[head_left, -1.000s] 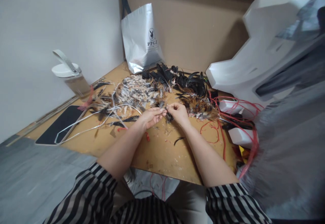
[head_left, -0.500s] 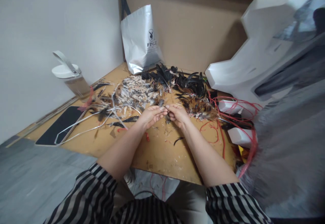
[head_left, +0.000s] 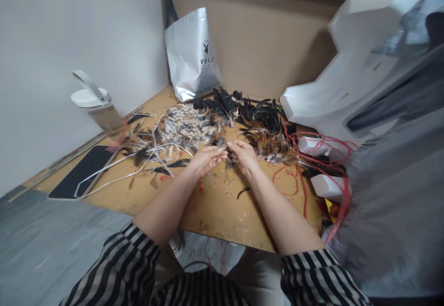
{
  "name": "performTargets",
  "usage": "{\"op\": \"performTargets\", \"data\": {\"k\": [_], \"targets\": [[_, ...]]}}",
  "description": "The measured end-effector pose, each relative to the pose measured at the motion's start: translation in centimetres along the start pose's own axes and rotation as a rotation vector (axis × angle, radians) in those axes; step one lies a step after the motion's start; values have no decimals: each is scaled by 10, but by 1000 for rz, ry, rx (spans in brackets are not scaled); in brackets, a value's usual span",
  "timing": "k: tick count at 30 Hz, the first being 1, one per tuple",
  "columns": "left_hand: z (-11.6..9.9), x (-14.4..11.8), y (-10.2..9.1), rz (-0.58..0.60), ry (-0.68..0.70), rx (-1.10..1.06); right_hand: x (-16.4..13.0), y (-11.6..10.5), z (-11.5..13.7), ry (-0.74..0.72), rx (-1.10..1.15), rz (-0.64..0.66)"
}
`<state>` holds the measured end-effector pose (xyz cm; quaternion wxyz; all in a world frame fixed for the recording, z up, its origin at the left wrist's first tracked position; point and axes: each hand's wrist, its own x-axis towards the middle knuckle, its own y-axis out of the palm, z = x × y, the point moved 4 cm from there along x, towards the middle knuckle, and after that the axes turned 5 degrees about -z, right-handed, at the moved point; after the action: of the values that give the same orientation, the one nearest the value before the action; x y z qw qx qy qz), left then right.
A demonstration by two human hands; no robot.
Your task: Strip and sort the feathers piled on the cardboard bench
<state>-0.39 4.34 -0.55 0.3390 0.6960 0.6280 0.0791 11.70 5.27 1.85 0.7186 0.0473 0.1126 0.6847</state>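
My left hand and my right hand meet over the middle of the table, fingertips pinched and almost touching. Between them is a small dark feather, hanging below the fingertips; its upper part is hidden by the fingers. Just beyond my left hand lies a pile of pale and brown feathers, quill ends showing. Black feathers are heaped at the back. To the right of my right hand sits a bunch of brown feathers.
A silver bag stands against the back panel. At left are a lidded cup, a dark tablet-like slab and white strips. Red string tangles around white blocks at right. Grey fluffy material borders the right side.
My fingertips have drawn slightly apart, with the right hand lifting a little. The things on the table look the same.
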Motion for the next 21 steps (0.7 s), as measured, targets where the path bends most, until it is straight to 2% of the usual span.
{"op": "performTargets", "data": {"k": [13, 21], "targets": [[0, 4, -2, 41, 119, 127, 0, 3, -5, 59, -25, 97], [0, 1, -1, 28, 135, 266, 0, 3, -5, 61, -39, 66]]}}
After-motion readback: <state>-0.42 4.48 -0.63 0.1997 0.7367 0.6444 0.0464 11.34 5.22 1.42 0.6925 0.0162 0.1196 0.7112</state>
